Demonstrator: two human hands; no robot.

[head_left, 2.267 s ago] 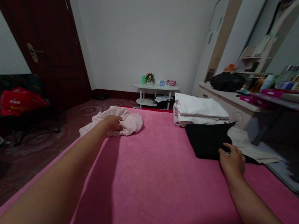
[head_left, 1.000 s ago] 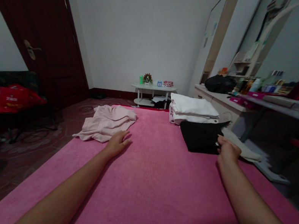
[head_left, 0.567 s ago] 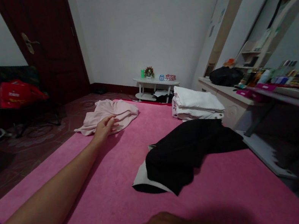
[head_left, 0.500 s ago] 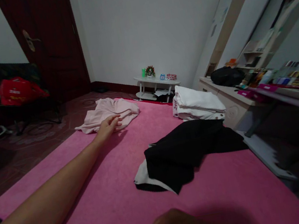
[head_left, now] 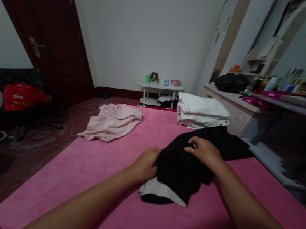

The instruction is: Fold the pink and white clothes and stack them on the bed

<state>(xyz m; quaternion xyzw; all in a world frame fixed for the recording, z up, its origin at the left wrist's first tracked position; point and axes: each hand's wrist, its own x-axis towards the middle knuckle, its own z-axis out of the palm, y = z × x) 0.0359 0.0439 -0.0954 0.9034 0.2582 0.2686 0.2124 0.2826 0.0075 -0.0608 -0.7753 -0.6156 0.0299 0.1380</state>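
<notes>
A black garment (head_left: 179,165) with a pale grey inner side lies rumpled on the pink bedspread (head_left: 113,212). At its left edge my left hand (head_left: 147,163) is closed on the cloth, with the fingertips partly hidden by the fabric. My right hand (head_left: 207,155) rests over the garment's upper middle, its thumb and forefinger curved with a gap between them. Beyond my left hand, a pale pink garment (head_left: 114,121) lies loosely spread at the far left edge of the bed. A stack of folded white clothes (head_left: 203,107) sits behind the black garment.
A low white table (head_left: 159,85) with small ornaments stands by the far wall. To the right is a dresser (head_left: 234,106) crowded with bottles and a black bag (head_left: 232,82). A chair at the left holds a red bag (head_left: 23,95).
My left hand has left the pink garment and come back to the black garment's left edge. My right hand has moved forward from the bottom of the view onto the black cloth.
</notes>
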